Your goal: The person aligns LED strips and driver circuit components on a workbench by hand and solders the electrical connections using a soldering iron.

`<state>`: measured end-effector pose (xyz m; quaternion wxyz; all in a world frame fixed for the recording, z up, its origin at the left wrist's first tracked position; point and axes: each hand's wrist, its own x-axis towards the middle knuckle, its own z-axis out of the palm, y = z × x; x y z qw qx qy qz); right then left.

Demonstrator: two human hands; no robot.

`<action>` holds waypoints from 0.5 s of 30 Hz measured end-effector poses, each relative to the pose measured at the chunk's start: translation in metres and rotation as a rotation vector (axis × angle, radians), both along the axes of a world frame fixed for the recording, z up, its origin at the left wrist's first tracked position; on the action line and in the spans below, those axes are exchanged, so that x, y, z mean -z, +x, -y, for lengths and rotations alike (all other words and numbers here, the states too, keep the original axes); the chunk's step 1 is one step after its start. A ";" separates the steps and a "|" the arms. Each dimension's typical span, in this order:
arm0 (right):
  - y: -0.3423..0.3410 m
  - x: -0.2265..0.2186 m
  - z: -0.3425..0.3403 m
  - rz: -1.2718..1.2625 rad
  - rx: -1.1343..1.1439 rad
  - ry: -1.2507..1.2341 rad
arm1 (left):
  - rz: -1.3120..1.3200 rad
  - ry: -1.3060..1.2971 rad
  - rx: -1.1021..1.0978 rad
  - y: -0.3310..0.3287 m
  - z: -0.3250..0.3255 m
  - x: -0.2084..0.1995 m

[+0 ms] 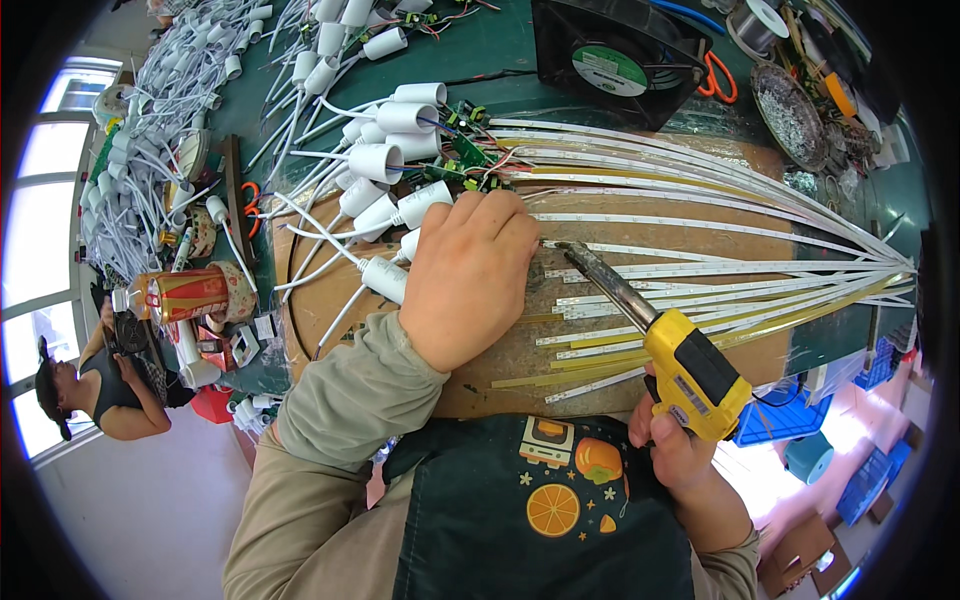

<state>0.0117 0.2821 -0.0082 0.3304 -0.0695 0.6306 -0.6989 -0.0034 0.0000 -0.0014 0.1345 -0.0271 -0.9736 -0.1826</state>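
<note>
My right hand [672, 452] is wrapped round the handle of a yellow and black soldering gun [697, 375]. Its dark metal tip points up and left, close to the end of a white LED strip [640, 252] beside my left fingers. My left hand [472, 280] is closed, back of the hand up, at the strips' left ends; whatever its fingers pinch is hidden beneath it. White cylindrical lamp sockets [375, 163] with white cables lie around that hand. Small green circuit boards [470, 150] with thin wires sit just beyond it, at the ends of the farther strips.
A brown board [750, 350] lies under the strips. At the back stand a black fan [620, 60], orange-handled scissors [718, 78], a solder spool [757, 25] and a metal dish [788, 115]. A drink bottle [180, 296] and piled sockets are left; another person [125, 385] sits beyond.
</note>
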 end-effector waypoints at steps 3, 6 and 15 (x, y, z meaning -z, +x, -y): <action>0.000 -0.001 0.000 0.029 -0.002 -0.018 | 0.005 -0.007 0.000 0.000 -0.001 -0.001; -0.001 -0.001 0.001 0.044 -0.007 -0.030 | 0.005 -0.016 -0.005 0.000 -0.001 0.000; -0.002 -0.003 0.007 0.070 0.012 -0.038 | 0.009 -0.024 -0.004 0.000 -0.001 0.000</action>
